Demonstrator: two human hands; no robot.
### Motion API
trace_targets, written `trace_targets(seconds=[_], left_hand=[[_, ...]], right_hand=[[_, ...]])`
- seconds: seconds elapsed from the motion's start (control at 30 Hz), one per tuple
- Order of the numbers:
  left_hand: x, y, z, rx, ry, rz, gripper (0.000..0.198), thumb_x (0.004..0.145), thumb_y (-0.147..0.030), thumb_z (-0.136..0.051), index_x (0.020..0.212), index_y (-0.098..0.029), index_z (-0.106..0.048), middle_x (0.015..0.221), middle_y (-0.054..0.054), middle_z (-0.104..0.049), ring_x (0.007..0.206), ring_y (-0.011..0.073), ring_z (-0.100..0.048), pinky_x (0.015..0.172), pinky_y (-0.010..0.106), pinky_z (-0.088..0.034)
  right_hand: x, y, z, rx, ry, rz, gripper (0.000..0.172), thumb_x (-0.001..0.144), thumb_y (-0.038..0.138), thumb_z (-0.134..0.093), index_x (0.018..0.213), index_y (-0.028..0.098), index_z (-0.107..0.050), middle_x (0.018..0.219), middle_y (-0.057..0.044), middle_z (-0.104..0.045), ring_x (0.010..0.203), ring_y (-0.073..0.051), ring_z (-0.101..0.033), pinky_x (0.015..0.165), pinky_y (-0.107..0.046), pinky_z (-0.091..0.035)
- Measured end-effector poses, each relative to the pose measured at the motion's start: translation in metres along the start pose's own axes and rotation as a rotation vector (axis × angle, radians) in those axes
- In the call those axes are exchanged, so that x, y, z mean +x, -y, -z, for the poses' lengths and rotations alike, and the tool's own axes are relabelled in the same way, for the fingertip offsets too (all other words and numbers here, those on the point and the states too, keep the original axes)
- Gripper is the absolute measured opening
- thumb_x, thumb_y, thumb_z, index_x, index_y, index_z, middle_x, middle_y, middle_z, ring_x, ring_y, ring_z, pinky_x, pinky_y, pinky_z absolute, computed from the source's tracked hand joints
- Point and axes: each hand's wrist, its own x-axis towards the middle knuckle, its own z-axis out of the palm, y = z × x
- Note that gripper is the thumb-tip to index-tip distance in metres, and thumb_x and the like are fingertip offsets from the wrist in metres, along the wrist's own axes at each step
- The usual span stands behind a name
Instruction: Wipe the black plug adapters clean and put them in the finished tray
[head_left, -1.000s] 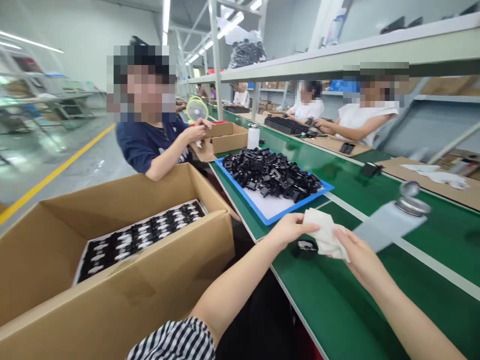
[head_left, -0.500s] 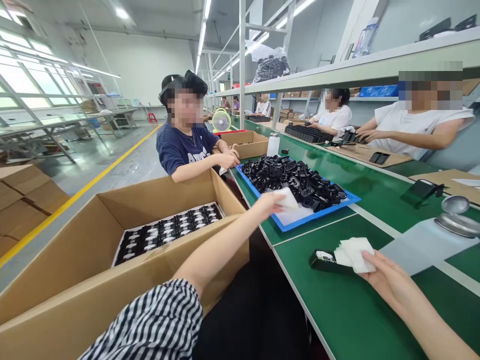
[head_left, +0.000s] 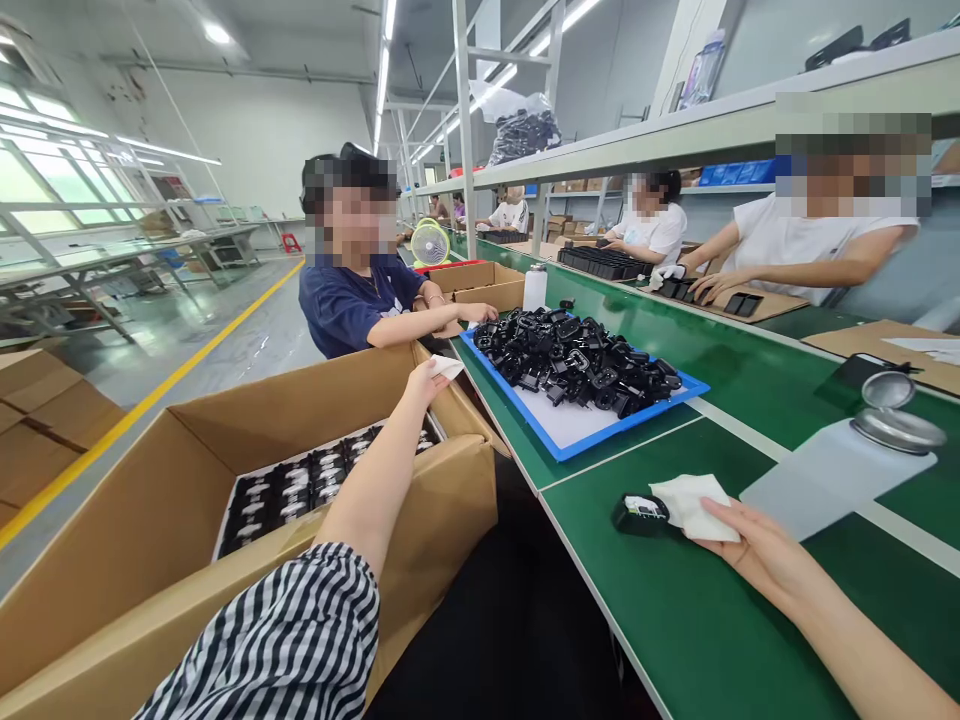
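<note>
Head view: green worktop runs from near right to far centre. Cardboard box, open-topped, stands at near left beside its edge; rows of black units with white bits lie inside. Beyond the box, a co-worker in a dark blue top leans in at the worktop's left edge. Blue-rimmed tray sits mid-worktop, heaped with loose black parts, its near corner bare and white. Translucent bottle, metal cap lid raised, is at right, just beyond my right hand.

My right hand pinches folded white sheets low above the near worktop. My left hand reaches to the box's far right corner, fingers closed on a white slip; layer count not legible. Smallest: black case, pale inside showing, on the worktop just left of the sheets; contact between them cannot be told.
</note>
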Motion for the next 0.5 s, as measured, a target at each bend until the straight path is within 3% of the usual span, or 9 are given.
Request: trace_targets(seconds=[0.33, 0.5], left_hand=[[0.01, 0.007, 0.001, 0.022, 0.008, -0.014, 0.015, 0.077, -0.014, -0.036, 0.087, -0.008, -0.045, 0.068, 0.005, -0.056, 0.072, 0.0129, -0.055, 0.068, 0.025, -0.043], [0.005, 0.008, -0.001, 0.071, 0.031, -0.051, 0.015, 0.079, -0.014, -0.034, 0.088, -0.007, -0.044, 0.069, 0.002, -0.055, 0.074, 0.0119, -0.053, 0.072, 0.026, -0.042]], right_hand=[[0.004, -0.002, 0.003, 0.01, 0.058, -0.023, 0.025, 0.048, 0.028, -0.067, 0.069, 0.019, -0.057, 0.087, -0.007, -0.059, 0.088, -0.028, -0.05, 0.068, -0.027, -0.049], [0.01, -0.008, 0.009, 0.013, 0.058, -0.02, 0.032, 0.052, 0.028, -0.066, 0.081, 0.019, -0.058, 0.091, -0.007, -0.058, 0.09, -0.027, -0.049, 0.07, -0.026, -0.049]])
